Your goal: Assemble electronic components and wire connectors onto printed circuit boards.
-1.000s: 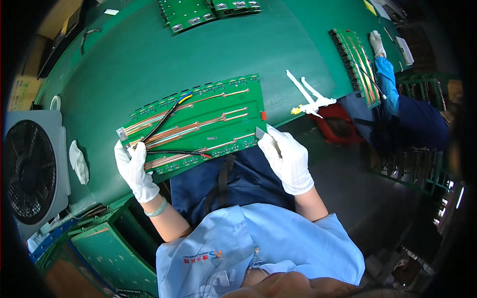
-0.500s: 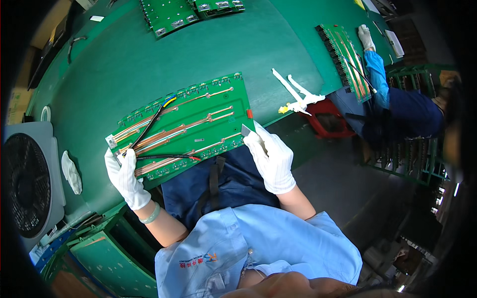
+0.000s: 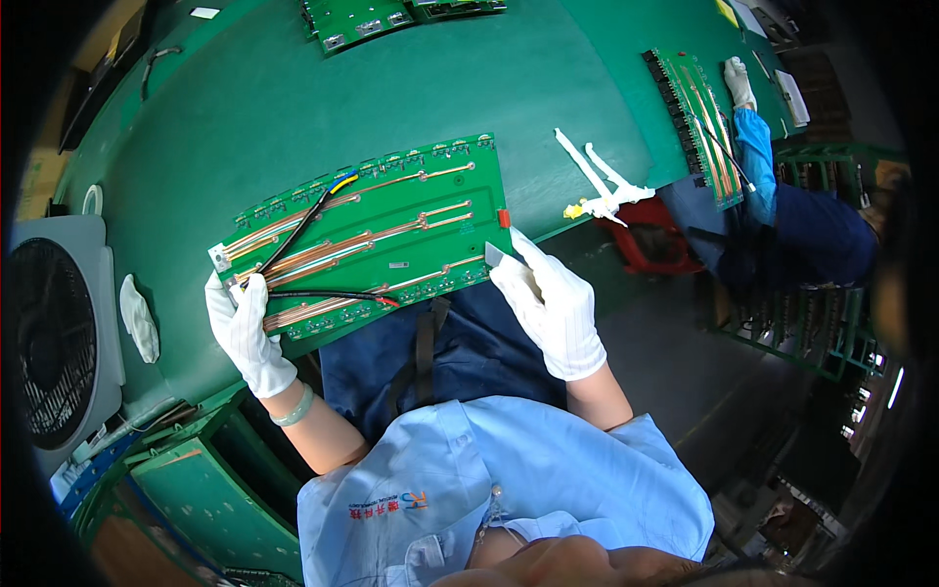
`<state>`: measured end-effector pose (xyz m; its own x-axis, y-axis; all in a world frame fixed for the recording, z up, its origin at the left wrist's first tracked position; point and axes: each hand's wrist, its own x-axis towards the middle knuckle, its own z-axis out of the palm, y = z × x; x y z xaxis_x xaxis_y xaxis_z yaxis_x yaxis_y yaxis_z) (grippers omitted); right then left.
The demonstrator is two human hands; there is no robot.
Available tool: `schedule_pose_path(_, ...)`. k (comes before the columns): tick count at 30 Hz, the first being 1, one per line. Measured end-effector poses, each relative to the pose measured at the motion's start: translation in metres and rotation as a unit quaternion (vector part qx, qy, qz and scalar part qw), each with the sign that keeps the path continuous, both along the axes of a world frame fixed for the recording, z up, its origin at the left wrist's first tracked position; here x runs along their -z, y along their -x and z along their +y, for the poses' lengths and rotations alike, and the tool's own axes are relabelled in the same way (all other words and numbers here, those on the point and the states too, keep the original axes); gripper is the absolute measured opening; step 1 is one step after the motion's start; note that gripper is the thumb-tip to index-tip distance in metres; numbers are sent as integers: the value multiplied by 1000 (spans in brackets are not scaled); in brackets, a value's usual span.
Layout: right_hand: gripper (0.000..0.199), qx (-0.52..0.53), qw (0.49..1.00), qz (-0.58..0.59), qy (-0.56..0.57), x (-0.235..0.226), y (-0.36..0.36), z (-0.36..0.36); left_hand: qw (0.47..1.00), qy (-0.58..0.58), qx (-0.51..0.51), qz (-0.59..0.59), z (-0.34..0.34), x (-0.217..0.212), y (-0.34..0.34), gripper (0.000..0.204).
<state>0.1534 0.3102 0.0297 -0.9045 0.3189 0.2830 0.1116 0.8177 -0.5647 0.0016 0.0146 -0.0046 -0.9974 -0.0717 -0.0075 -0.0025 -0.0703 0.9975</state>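
Board with two black wires is held at the edge of a green table. The left hand is closed on its left end; the right hand pinches its right corner by one grey piece. One fan and one glove sit at left; the floor is dark.

Circuit board with fan at left, other boards behind.
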Motion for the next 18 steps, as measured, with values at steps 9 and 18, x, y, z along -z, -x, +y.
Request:
schedule_pose_path(9, 41, 42, 999, 11, 14, 9, 1, 2, 1000, 4, 18, 0, -2, 0, -1, 35)
schedule_pose_path(18, 30, 78, 994, 3, 76, 9, -4, 4, 1000, 6, 2, -8, -3, 3, -1, 34)
